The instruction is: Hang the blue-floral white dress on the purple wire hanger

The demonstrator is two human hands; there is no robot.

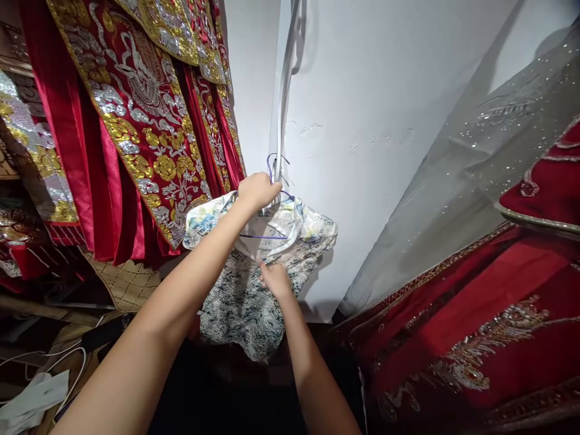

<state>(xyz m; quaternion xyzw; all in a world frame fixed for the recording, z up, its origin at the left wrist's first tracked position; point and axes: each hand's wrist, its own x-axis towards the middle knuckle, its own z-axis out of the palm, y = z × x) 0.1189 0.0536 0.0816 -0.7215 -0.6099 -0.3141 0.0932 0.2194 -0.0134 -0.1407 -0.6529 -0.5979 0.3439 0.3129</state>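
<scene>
A floral short-sleeved blouse, white with blue, green and yellow print, hangs on a thin purple clothes hanger. My left hand is closed round the hanger just below its hook, at the blouse's collar. Lower down, my right hand pinches the front of the blouse at the bottom of the neck opening. The hanger's lower bar crosses inside the open collar. Behind the hook stands a narrow white upright strip against the wall; I cannot tell whether the hook touches it.
Red garments with gold and silver embroidery hang on the left. On the right are a sheer glittery fabric and a red beaded garment. A white wall is ahead. White cables and a paper packet lie at lower left.
</scene>
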